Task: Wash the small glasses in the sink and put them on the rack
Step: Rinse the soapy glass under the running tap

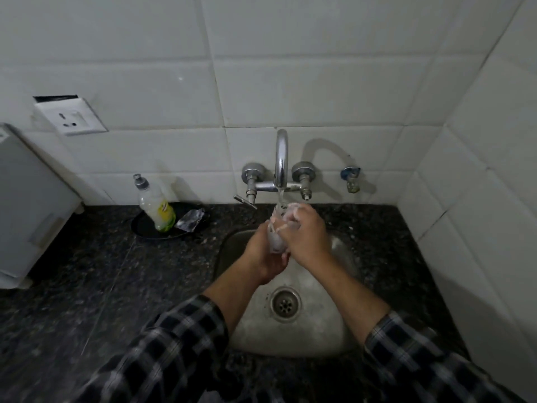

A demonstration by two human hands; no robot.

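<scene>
Rinsing looks to be the step in hand: one small glass (pixel 276 242) is held over the far edge of the sink (pixel 319 330), right under the stream from the tap (pixel 281 158). The left hand (pixel 266 257) wraps round its lower part from beneath, and the right hand (pixel 305 237) curls over its top, fingers white with foam. The glass is clear, wet and streaked with suds. No rack or other glass shows, so racking seems not yet done.
</scene>
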